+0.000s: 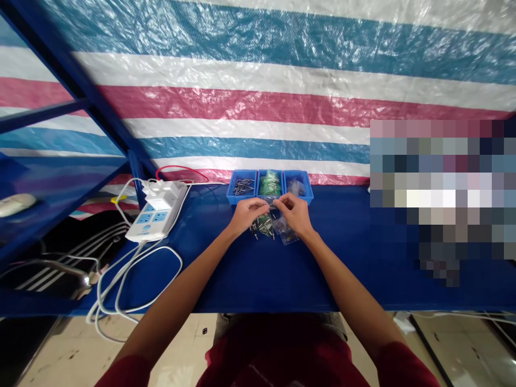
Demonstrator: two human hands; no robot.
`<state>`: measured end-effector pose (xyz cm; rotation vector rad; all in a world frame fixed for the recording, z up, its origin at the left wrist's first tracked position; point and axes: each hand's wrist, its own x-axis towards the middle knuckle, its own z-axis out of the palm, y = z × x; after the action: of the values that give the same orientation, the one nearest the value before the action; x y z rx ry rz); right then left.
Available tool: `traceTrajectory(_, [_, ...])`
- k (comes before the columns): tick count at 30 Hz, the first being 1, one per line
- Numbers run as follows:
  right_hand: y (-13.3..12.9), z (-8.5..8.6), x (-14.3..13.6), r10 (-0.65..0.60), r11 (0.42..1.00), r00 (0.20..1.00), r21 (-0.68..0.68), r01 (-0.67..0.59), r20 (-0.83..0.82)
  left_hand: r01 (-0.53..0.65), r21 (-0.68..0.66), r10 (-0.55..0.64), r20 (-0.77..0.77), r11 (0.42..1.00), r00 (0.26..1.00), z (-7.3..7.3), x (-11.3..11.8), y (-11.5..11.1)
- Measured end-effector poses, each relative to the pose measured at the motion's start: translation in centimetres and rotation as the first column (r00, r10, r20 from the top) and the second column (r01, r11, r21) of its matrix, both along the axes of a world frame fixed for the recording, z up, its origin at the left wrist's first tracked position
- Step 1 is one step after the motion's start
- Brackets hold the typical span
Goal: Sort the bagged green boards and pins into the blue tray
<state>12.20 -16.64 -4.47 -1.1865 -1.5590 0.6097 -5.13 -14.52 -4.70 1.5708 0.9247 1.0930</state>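
Note:
My left hand [246,214] and my right hand [294,213] meet in front of three joined blue bins, fingers pinched on a small clear plastic bag [271,203] between them. What is inside the bag is too small to tell. Below the hands lies a loose pile of metal screws and green pieces [265,226]. Beside it, under my right hand, are some clear plastic bags [287,234]. The left bin [230,196] holds metal screws, the middle bin green packets [270,184], and the right bin [309,194] clear plastic bags.
A white power strip [145,228] with plugged-in white adapters [163,194] stands left on the blue table [258,279]. Its white cables [121,285] loop over the front edge. A blue metal frame [108,123] rises at left; a striped plastic sheet [242,102] hangs behind. A pixelated patch covers the right.

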Motion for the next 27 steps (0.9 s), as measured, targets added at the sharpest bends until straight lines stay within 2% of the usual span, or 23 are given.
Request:
traceTrajectory(3, [0.01, -0.21, 0.11, 0.018, 1.0, 1.0, 0.022, -0.018, 0.003, -0.023, -0.032, 0.025, 0.071, 0.999, 0.997, 0.02, 0.01, 0.14])
traceTrajectory(6, [-0.08, -0.38, 0.24, 0.023, 0.989, 0.998, 0.142, -0.03, 0.053, -0.042, -0.064, 0.049, 0.123, 0.997, 0.991, -0.01, 0.14, 0.1])
traceTrajectory(9, [-0.11, -0.63, 0.32, 0.058, 0.959, 0.984, 0.265, -0.103, 0.171, -0.018, -0.118, 0.036, 0.154, 0.993, 0.987, -0.07, 0.25, -0.01])
traceTrajectory(13, [0.1, -0.96, 0.31, 0.03, 0.947, 0.966, 0.303, -0.11, 0.257, 0.036, -0.197, -0.008, 0.141, 0.98, 0.99, -0.1, 0.17, -0.08])
traceTrajectory(15, [0.22, -0.97, 0.31, 0.032, 0.953, 0.964, 0.284, -0.109, 0.263, -0.009, -0.176, 0.023, 0.078, 0.984, 0.997, -0.05, 0.0, -0.11])
traceTrajectory(16, [0.26, -0.93, 0.31, 0.037, 0.959, 0.967, 0.265, -0.105, 0.251, -0.072, -0.131, 0.078, 0.042, 0.989, 0.996, -0.02, -0.1, -0.12])
traceTrajectory(18, [0.33, -0.83, 0.32, 0.049, 0.976, 0.981, 0.198, -0.086, 0.187, -0.214, 0.011, 0.214, -0.01, 0.977, 0.977, 0.01, -0.3, -0.12])
traceTrajectory(19, [0.36, -0.78, 0.32, 0.057, 0.985, 0.988, 0.151, -0.078, 0.14, -0.244, 0.077, 0.247, -0.025, 0.967, 0.969, -0.01, -0.36, -0.1])
traceTrajectory(20, [0.39, -0.74, 0.31, 0.069, 0.992, 0.993, 0.099, -0.078, 0.091, -0.235, 0.126, 0.241, -0.038, 0.964, 0.97, -0.06, -0.39, -0.06])
traceTrajectory(22, [0.42, -0.71, 0.27, 0.111, 0.994, 0.994, 0.001, -0.111, -0.002, -0.136, 0.152, 0.147, -0.062, 0.979, 0.987, -0.23, -0.34, 0.06])
traceTrajectory(25, [0.38, -0.7, 0.18, 0.175, 0.981, 0.983, -0.079, -0.179, -0.062, -0.041, 0.092, 0.044, -0.027, 0.995, 0.999, -0.52, -0.1, 0.22])
traceTrajectory(27, [0.27, -0.71, 0.13, 0.17, 0.983, 0.985, -0.06, -0.171, -0.028, -0.021, 0.047, 0.02, 0.014, 0.999, 1.0, -0.56, 0.0, 0.25])
